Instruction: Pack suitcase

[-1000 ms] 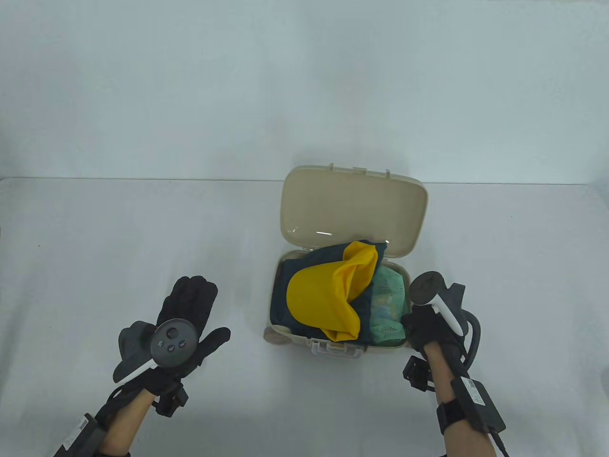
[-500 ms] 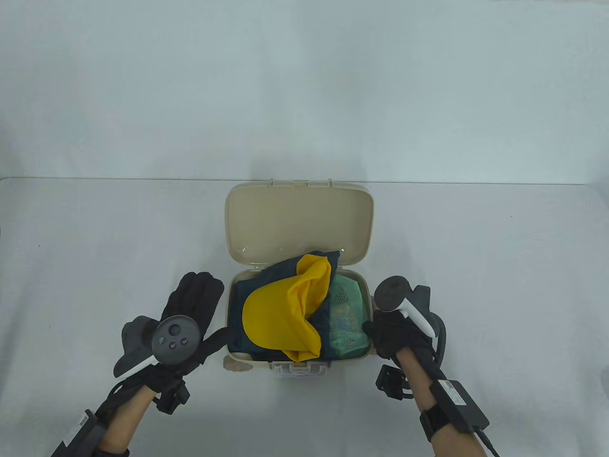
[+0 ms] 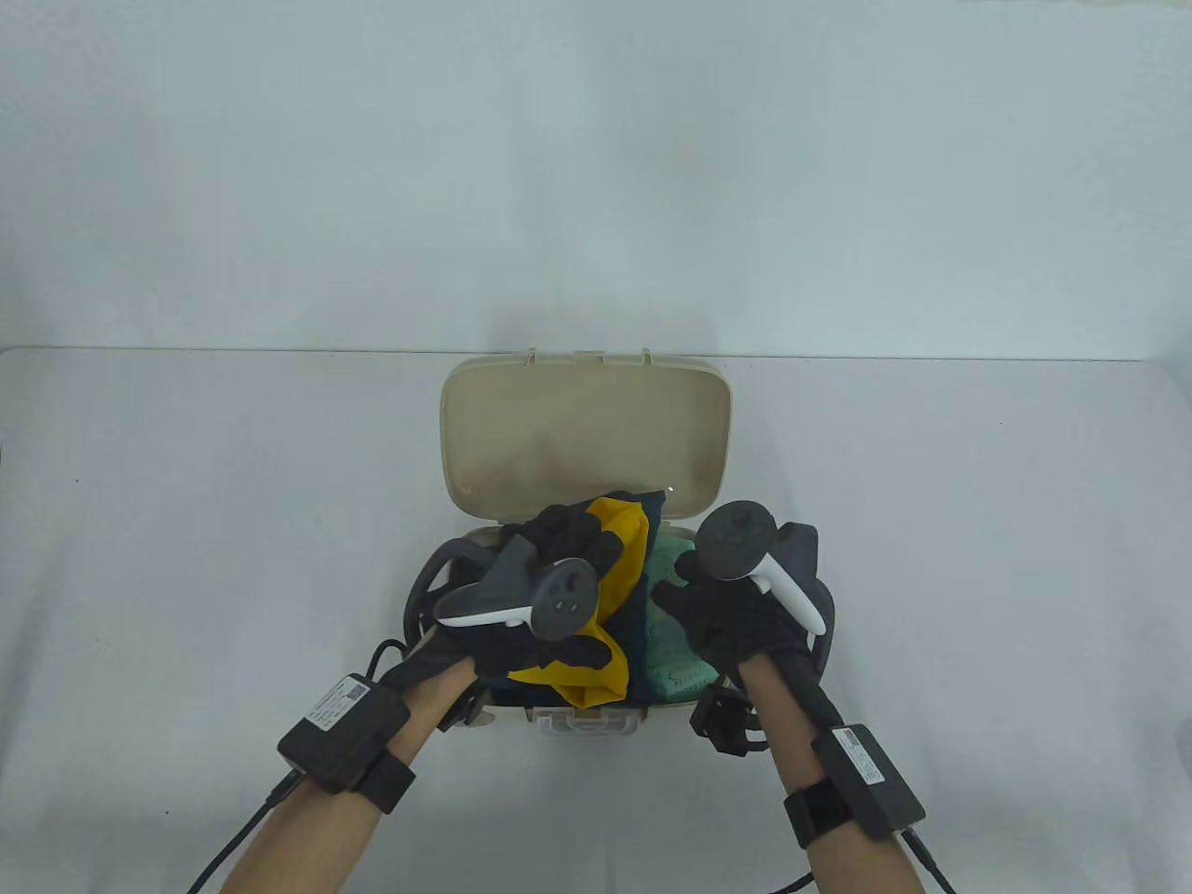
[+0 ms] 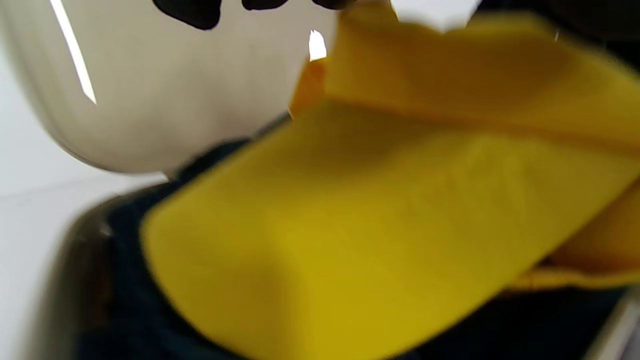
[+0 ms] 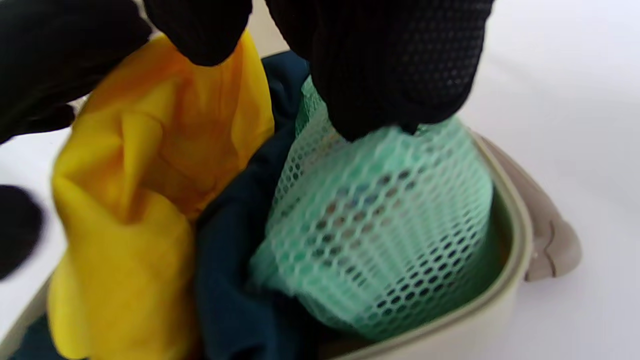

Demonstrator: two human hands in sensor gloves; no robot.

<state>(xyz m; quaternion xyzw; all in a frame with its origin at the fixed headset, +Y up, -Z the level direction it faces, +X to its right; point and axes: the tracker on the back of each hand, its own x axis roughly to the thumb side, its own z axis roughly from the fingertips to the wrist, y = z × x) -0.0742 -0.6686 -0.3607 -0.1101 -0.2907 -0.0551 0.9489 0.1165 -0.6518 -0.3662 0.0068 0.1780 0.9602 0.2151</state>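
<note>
Beige suitcase (image 3: 484,447) sits open on the white table (image 3: 186,521), near the front edge and between the two forearms, its lid (image 3: 582,433) standing up at the far side with the hollow inner face toward the camera. Inside the lower shell lie a dark blue garment (image 5: 235,280), a yellow cloth item (image 3: 624,549) on top of it, and a pale green mesh pouch (image 5: 380,240) packed against the right wall of the shell.

In the table view the left hand (image 3: 549,596) lies over the yellow cloth item, fingers spread forward across it and the thumb low on its near edge; the grip is flat and apart, pressing down rather than closing round anything. Its wrist view is blurred, showing only the yellow cloth item close up, the dark blue garment under it and the glossy inside of the lid behind.

Over the right half of the suitcase, the right hand (image 3: 736,619) rests on the mesh pouch. In its wrist view the gloved fingertips (image 5: 395,75) sit on the top of the pouch, which bulges above the rim. Whether that grip pinches the mesh or merely pushes on it, I cannot tell.

A clear latch (image 3: 587,722) shows at the front of the shell.
</note>
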